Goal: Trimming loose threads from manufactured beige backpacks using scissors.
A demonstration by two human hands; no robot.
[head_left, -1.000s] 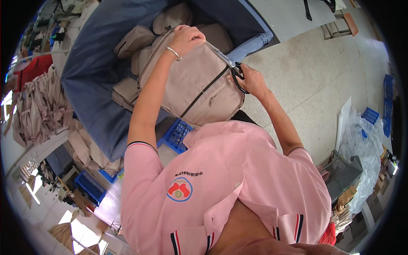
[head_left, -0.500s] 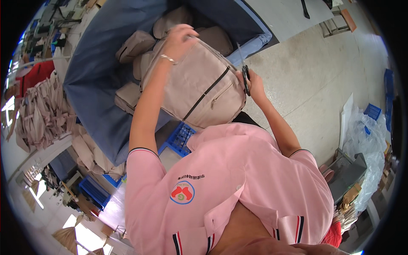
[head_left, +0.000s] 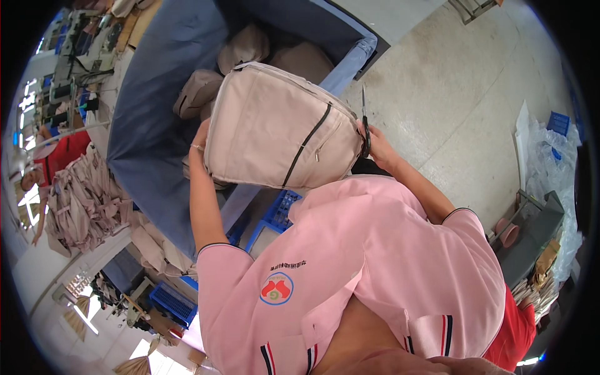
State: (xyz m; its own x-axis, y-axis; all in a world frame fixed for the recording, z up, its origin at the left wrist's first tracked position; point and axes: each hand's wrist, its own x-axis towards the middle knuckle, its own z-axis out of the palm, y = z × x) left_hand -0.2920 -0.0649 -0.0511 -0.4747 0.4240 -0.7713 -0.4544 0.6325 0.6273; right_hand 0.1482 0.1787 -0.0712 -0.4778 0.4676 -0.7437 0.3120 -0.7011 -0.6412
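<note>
A beige backpack (head_left: 269, 125) with a dark zip strip and a small zip pocket lies tilted in front of my body, over the near edge of the blue fabric bin (head_left: 140, 131). My left hand (head_left: 200, 136) grips its left edge, the fingers partly hidden behind it. At the opposite side, my right hand (head_left: 380, 149) is closed round black-handled scissors (head_left: 366, 134), whose blades point away from me. That hand also rests against the bag's right edge. Inside the bin, behind the backpack, lie several similar beige bags (head_left: 245, 49).
A blue plastic crate (head_left: 281, 212) stands below the backpack. Beige fabric pieces (head_left: 87, 197) are heaped at the left, near a person in red (head_left: 65, 150). Clear plastic sheeting (head_left: 550, 181) and a grey cart (head_left: 531, 231) are at the right. Another red garment (head_left: 515, 328) shows behind me.
My left hand has gone from the bag's far top edge down to its left side. The backpack has turned somewhat and shows more of its face. The scissors stay in my right hand.
</note>
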